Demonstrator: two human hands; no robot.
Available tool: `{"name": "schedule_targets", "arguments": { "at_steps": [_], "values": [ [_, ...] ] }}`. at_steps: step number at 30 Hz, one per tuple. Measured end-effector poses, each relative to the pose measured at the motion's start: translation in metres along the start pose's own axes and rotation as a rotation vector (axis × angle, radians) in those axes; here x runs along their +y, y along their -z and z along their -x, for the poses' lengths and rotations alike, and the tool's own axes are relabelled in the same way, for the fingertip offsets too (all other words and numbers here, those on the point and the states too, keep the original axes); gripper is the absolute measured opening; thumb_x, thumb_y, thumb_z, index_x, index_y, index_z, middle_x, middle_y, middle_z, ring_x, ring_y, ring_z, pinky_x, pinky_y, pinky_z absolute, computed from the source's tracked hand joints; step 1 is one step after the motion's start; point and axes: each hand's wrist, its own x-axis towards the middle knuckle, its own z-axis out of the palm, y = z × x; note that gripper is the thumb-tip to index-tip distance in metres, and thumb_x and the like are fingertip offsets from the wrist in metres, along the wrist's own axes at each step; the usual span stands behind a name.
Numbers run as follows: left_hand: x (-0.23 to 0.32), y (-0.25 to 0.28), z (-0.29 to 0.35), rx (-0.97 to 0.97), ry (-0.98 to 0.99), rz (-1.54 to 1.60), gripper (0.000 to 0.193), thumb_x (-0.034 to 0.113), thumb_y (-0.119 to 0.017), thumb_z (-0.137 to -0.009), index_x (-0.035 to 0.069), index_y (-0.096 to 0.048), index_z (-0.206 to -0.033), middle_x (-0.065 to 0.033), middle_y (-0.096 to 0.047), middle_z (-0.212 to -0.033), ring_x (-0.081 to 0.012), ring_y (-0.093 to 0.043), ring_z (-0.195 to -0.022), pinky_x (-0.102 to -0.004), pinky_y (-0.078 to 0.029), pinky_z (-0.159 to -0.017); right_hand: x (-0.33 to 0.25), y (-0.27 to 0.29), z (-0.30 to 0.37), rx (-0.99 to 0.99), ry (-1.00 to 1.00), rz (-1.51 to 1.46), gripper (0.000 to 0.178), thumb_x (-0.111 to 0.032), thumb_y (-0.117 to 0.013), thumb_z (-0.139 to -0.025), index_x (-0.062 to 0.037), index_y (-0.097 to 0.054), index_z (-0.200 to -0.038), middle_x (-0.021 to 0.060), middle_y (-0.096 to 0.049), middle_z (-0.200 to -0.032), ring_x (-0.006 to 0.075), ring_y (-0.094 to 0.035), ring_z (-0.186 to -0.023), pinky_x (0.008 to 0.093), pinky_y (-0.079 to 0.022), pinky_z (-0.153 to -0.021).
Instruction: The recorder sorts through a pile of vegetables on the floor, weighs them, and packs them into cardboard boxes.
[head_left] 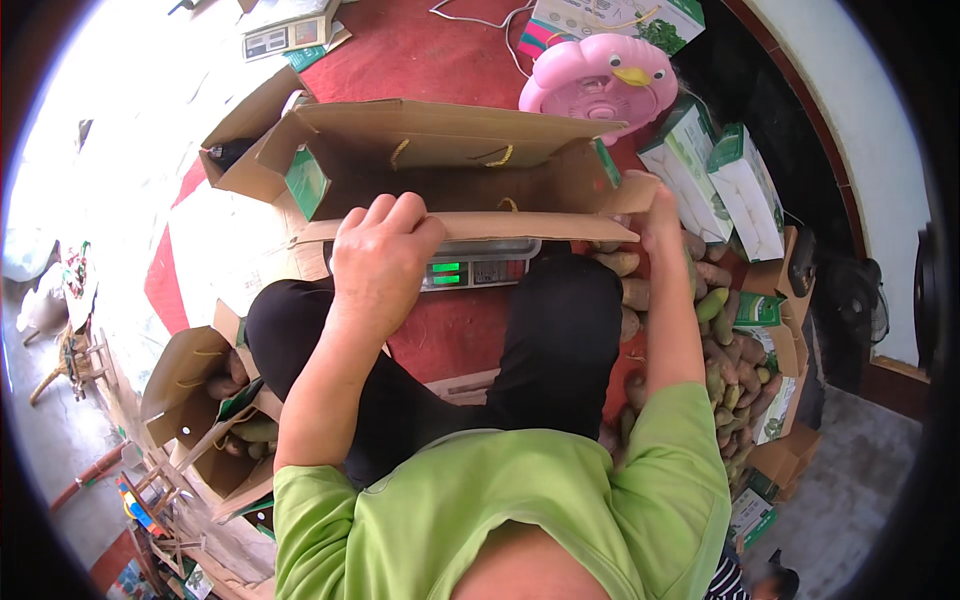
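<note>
An open cardboard box [450, 188] with yellow rope handles lies across in front of me, its long flaps spread. Inside, its visible part looks bare apart from shadow. My left hand [380, 245] is closed over the edge of the near flap, fingers curled on top. At the right end, my right hand [658, 218] grips the box's corner flap; some of its fingers are hidden. Beneath the box, a weighing scale [480, 272] with a lit green display shows between my knees.
Many sweet potatoes [735, 375] are heaped at my right, beside upright white-and-green cartons [748, 190]. A pink fan [600, 85] stands beyond the box. Another open box [190, 385] holding sweet potatoes is at my left. A second scale [285, 35] sits far left.
</note>
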Motion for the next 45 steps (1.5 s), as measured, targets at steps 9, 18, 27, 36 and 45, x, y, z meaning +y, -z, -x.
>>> {"name": "schedule_targets", "arguments": {
  "at_steps": [9, 18, 27, 36, 45],
  "values": [
    [-0.002, 0.001, -0.001, -0.083, 0.021, -0.065, 0.013, 0.008, -0.060, -0.069, 0.013, -0.065, -0.081, 0.0018, -0.062, -0.084, -0.0180, -0.060, -0.080, -0.0324, -0.046, -0.070, -0.130, -0.132, 0.098, -0.610, 0.593, 0.798, 0.020, -0.015, -0.059, -0.088, -0.0028, -0.065, -0.104, 0.0031, -0.066, -0.091, 0.0102, -0.060, -0.085, 0.0272, -0.047, -0.079],
    [-0.002, 0.006, -0.007, -0.272, 0.022, -0.061, 0.020, 0.005, -0.059, -0.071, 0.012, -0.067, -0.087, -0.0001, -0.066, -0.086, -0.0194, -0.062, -0.083, -0.0334, -0.048, -0.073, -0.057, -0.219, 0.009, -0.984, 0.497, 1.595, 0.043, -0.014, -0.059, -0.084, -0.0102, -0.053, -0.127, 0.0111, -0.062, -0.115, 0.0262, -0.058, -0.109, 0.0349, -0.045, -0.094],
    [-0.006, 0.008, -0.003, -0.223, -0.093, -0.027, 0.005, 0.009, -0.062, -0.068, 0.011, -0.062, -0.073, -0.0009, -0.059, -0.072, -0.0184, -0.061, -0.078, -0.0309, -0.047, -0.067, -0.042, -0.226, -0.025, -0.782, 0.328, 1.399, 0.047, -0.020, -0.063, -0.083, -0.0148, -0.050, -0.128, 0.0123, -0.059, -0.121, 0.0284, -0.055, -0.113, 0.0368, -0.043, -0.095],
    [-0.006, 0.009, -0.006, -0.270, -0.037, -0.012, 0.015, 0.004, -0.060, -0.069, 0.010, -0.065, -0.082, -0.0011, -0.065, -0.084, -0.0198, -0.062, -0.082, -0.0328, -0.048, -0.073, -0.027, -0.218, -0.031, -0.775, 0.412, 1.406, 0.060, -0.019, -0.067, -0.080, -0.0153, -0.043, -0.134, 0.0143, -0.056, -0.126, 0.0300, -0.053, -0.117, 0.0369, -0.042, -0.098],
    [0.001, 0.006, -0.005, -0.240, 0.010, -0.055, 0.018, 0.006, -0.059, -0.072, 0.012, -0.067, -0.086, 0.0001, -0.065, -0.087, -0.0197, -0.062, -0.084, -0.0333, -0.048, -0.074, -0.044, -0.213, 0.005, -0.898, 0.378, 1.472, 0.059, -0.017, -0.066, -0.081, -0.0108, -0.043, -0.135, 0.0151, -0.055, -0.127, 0.0301, -0.051, -0.118, 0.0378, -0.040, -0.100]
  ]
}}
